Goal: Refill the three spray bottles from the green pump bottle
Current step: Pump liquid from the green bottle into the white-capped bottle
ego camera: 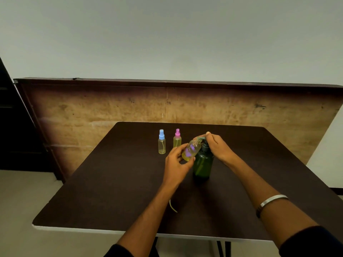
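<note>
While tilted in the left hand point(177, 160), open spray bottle point(191, 150) under right hand point(219, 147)-pressed pump point(203, 140)

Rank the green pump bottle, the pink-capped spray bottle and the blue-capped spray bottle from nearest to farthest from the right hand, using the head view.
1. Green pump bottle: directly under the right hand, whose fingers rest on its pump head.
2. Pink-capped spray bottle: standing upright on the table, to the hand's left.
3. Blue-capped spray bottle: farther left again, beside the pink one.
</note>
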